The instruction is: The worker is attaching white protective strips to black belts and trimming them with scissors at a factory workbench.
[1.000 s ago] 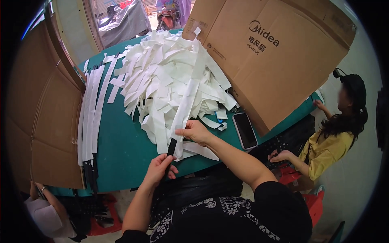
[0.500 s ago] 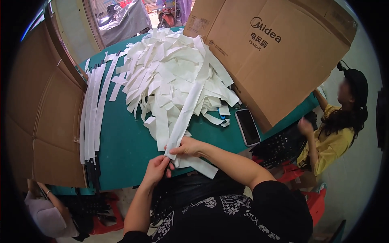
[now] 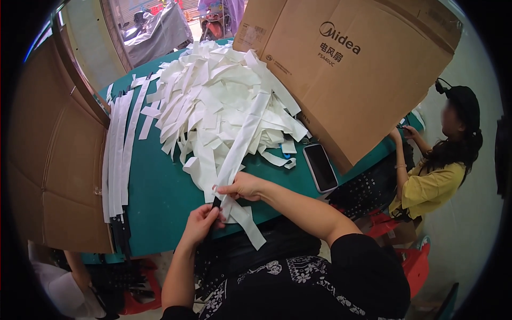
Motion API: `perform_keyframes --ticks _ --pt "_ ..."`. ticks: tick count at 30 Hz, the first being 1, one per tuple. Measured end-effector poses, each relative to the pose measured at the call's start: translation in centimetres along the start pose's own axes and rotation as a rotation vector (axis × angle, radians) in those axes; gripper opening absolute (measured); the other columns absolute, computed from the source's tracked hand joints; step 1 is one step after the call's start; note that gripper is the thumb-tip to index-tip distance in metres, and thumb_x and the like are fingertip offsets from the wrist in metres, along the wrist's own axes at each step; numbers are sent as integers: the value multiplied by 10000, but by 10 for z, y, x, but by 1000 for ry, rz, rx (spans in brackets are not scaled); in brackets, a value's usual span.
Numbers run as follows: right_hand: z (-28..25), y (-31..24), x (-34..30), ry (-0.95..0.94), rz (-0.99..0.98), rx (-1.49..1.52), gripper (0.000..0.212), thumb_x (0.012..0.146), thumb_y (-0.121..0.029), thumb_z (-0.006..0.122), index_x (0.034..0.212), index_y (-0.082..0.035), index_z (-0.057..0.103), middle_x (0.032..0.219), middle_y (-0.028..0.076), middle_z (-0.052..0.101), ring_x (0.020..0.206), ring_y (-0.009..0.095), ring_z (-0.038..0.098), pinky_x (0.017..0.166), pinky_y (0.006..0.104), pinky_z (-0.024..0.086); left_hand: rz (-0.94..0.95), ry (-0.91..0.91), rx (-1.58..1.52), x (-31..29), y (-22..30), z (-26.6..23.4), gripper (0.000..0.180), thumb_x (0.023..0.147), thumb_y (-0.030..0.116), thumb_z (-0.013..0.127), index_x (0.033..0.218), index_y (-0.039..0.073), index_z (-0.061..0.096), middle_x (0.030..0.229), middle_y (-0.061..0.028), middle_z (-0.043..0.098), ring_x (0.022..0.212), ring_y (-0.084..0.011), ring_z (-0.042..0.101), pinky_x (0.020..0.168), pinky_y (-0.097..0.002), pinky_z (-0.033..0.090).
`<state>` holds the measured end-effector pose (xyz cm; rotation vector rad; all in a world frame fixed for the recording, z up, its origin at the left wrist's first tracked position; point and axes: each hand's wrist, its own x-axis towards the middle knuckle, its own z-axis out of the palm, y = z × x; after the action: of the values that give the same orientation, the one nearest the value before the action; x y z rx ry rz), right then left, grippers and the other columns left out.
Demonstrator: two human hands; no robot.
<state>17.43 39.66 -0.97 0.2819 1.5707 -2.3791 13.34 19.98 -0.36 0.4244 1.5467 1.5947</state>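
Note:
A long white strip (image 3: 244, 140) runs from the big heap of white strips (image 3: 218, 101) down to the near edge of the green table (image 3: 154, 197). My right hand (image 3: 241, 188) pinches this strip near its lower end. Just below, my left hand (image 3: 201, 223) grips a thin dark strip (image 3: 215, 204) that sticks out from under the white one. Both hands sit at the table's front edge, almost touching.
Several long white strips (image 3: 116, 154) lie sorted along the table's left side beside a cardboard sheet (image 3: 53, 160). A large cardboard box (image 3: 346, 64) stands at the back right, a phone (image 3: 320, 167) lies near it. Another person (image 3: 442, 160) in yellow sits on the right.
My right hand has slid down the long white strip toward me, pulling it out of the heap. My left hand stayed at the table edge and took hold of the dark strip.

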Motion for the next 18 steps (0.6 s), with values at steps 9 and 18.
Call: perform_keyframes --ticks 9,18 --pt "37 6 0 -19 -100 -131 324 692 -185 718 968 -59 604 784 3 597 604 71 473 496 202 348 -107 -44 52 -57 -7 -36 207 875 162 489 822 -26 558 604 -84 575 449 -129 518 449 -218 416" --pt "62 18 1 -3 -39 -111 326 731 -141 684 1016 -28 572 890 30 597 747 97 537 624 219 435 -73 -1 31 -64 -13 -52 208 879 161 487 817 -23 562 564 -73 562 396 -108 484 383 -206 388"
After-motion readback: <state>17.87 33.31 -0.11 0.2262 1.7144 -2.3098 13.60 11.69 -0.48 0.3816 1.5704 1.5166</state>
